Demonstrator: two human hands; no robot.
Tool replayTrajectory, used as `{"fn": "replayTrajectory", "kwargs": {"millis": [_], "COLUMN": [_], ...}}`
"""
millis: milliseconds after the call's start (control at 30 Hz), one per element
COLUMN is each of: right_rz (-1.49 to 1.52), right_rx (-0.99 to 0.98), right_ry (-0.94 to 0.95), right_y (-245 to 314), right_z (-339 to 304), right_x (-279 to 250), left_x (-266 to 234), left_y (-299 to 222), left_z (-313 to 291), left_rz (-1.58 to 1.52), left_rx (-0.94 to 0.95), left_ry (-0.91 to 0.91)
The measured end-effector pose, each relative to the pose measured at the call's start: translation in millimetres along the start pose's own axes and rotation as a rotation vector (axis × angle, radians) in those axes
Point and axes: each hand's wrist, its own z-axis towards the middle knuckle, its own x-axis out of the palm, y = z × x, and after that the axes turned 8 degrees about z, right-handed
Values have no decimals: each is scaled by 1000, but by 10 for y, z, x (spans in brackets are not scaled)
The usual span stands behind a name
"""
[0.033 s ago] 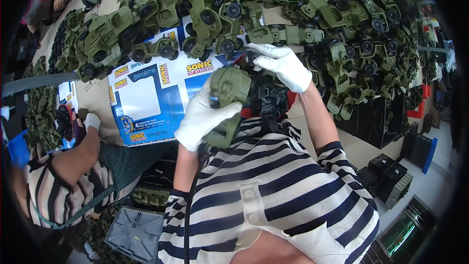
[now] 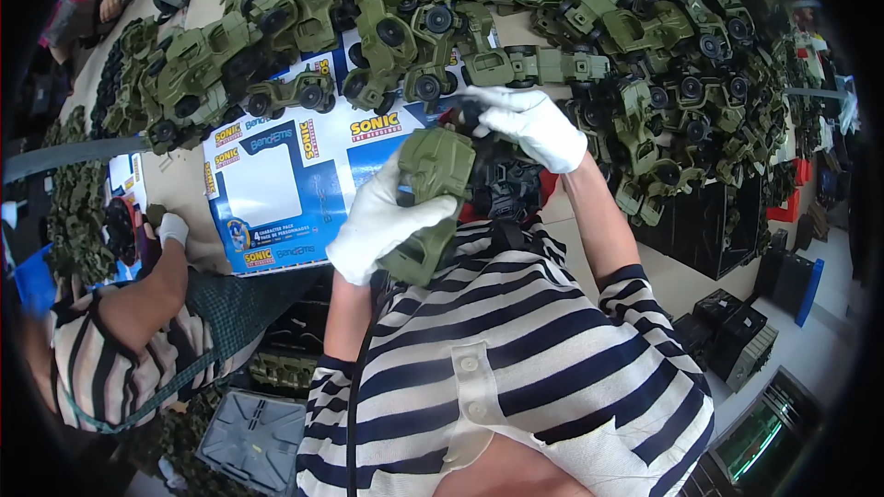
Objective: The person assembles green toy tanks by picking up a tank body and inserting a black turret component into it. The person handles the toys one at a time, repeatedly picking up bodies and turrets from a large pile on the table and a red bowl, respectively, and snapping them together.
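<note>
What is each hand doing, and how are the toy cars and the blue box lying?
left hand: gloved, gripping the green toy truck
green toy truck: held up, tilted on end
right hand: gloved, closed on a small black part
small black part: pinched, mostly hidden
pile of green toy cars: heaped on the table
blue box: lying flat, partly under the cars
co-worker's hand: gloved, beside the box

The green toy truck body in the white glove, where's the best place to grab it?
Around its middle, from the side. The left hand already wraps the green toy truck body there: the flat sides give the fingers a firm hold and leave the top end clear for the right hand.
</note>
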Motion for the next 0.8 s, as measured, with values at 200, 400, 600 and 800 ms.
{"fn": "replayTrajectory", "kwargs": {"millis": [200,400,600,800], "right_rz": [280,328,357,385], "right_rx": [-36,-61,-47,-37], "right_ry": [113,102,122,36], "right_y": [-184,-282,-283,-331], "right_z": [-96,-120,-82,-90], "right_x": [37,51,20,24], "left_x": [31,69,72,56], "left_y": [-152,-255,-225,-160], "left_z": [27,13,21,52], "left_rz": [-70,-71,-117,-78], "left_rx": [-161,-200,-198,-182], "left_ry": [71,75,75,61]}}
